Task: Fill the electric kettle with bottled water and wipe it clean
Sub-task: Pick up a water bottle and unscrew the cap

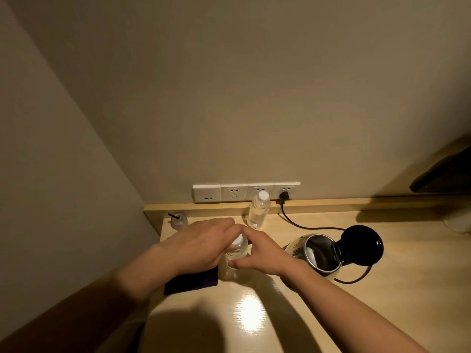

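Note:
A clear water bottle [235,253] with a white cap stands on the wooden desk [382,289] between my hands. My left hand [201,245] wraps the bottle's upper part from the left. My right hand [260,253] touches it from the right, thumb low on the body and fingers at the neck. To the right stands the electric kettle [314,253], its black lid [360,244] flipped open. A dark purple cloth [191,282] lies under my left wrist. A second capped bottle [258,208] stands near the wall.
A row of wall sockets [244,192] runs above the desk's back ledge, with the kettle's black cord [300,224] plugged into the rightmost one. A small clear bottle with a dark straw [178,220] stands in the left corner. A dark object [443,174] juts in at the right.

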A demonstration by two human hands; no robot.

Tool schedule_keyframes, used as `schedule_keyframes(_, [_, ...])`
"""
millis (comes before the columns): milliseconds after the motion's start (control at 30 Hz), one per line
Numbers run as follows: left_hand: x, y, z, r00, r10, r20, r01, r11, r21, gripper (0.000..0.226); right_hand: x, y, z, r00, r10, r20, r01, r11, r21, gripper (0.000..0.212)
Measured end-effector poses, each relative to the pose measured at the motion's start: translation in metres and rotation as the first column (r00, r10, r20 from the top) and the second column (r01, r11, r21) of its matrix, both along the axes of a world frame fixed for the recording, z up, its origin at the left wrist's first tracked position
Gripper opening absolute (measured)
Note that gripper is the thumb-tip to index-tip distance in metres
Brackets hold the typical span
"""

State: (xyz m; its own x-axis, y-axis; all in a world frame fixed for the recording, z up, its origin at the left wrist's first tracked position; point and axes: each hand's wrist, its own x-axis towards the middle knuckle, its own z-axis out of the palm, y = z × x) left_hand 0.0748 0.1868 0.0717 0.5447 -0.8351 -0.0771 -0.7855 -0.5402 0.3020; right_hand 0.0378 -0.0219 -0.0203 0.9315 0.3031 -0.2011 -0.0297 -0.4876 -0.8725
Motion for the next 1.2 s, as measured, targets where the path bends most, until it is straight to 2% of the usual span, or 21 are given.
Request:
schedule_keyframes(133, [-0.009,0.001,-0.008,1.000,-0.005,-0.004,0.005,1.000,-0.016,0.028,-0.018,0.009,-0.010,0.999,-0.048,0.006,0.048,0.999,0.019,0.068])
schedule_keyframes(267, [-0.025,-0.004,-0.016,0.982,0.181,-0.049,-0.185,0.979,-0.083,0.023,-0.030,0.021,-0.019,0.987,-0.160,0.006,0.160,0.987,-0.010,0.056])
schedule_keyframes(333, [-0.032,-0.008,-0.019,0.969,0.245,-0.032,-0.247,0.967,-0.061,0.025,-0.036,0.026,-0.021,0.980,-0.199,0.026,0.200,0.979,-0.040,0.054])
schedule_keyframes(400, [-0.029,-0.008,-0.016,0.985,0.171,-0.014,-0.172,0.985,-0.023,0.028,-0.038,0.027,-0.022,0.975,-0.218,0.033,0.219,0.974,-0.059,0.053])
schedule_keyframes(467, [-0.016,-0.005,-0.007,0.999,-0.037,-0.025,0.038,0.999,0.018,0.037,-0.038,0.025,-0.021,0.975,-0.220,0.042,0.222,0.972,-0.071,0.051])
schedule_keyframes(533, [-0.002,-0.003,0.003,0.976,-0.216,-0.021,0.217,0.974,0.072,0.046,-0.037,0.024,-0.016,0.976,-0.212,0.048,0.215,0.972,-0.093,0.053])
schedule_keyframes(600, [0.005,-0.005,0.008,0.958,-0.286,0.003,0.284,0.952,0.113,0.047,-0.036,0.024,-0.013,0.976,-0.211,0.054,0.216,0.971,-0.103,0.053])
schedule_keyframes(700, [0.003,-0.008,0.005,0.960,-0.274,0.054,0.267,0.957,0.114,0.038,-0.036,0.024,-0.011,0.971,-0.233,0.055,0.237,0.966,-0.098,0.049])
schedule_keyframes(800, [-0.006,-0.008,-0.007,0.987,-0.141,0.080,0.136,0.988,0.072,0.026,-0.038,0.024,-0.012,0.969,-0.243,0.051,0.247,0.964,-0.093,0.054])
schedule_keyframes(900, [-0.019,-0.009,-0.018,0.996,0.093,-0.001,-0.093,0.996,-0.002,0.039,-0.041,0.027,-0.015,0.961,-0.275,0.043,0.278,0.955,-0.100,0.061])
schedule_keyframes(967, [-0.028,-0.010,-0.025,0.977,0.206,-0.054,-0.210,0.973,-0.094,0.037,-0.044,0.031,-0.018,0.949,-0.312,0.042,0.314,0.945,-0.093,0.060])
schedule_keyframes(1100, [-0.048,-0.009,-0.039,0.879,0.367,-0.304,-0.451,0.847,-0.281,0.031,-0.046,0.039,-0.021,0.935,-0.354,0.031,0.356,0.932,-0.074,0.060])
schedule_keyframes(1200, [-0.058,-0.008,-0.047,0.788,0.457,-0.412,-0.601,0.718,-0.353,0.024,-0.045,0.044,-0.022,0.928,-0.372,0.038,0.374,0.924,-0.078,0.057])
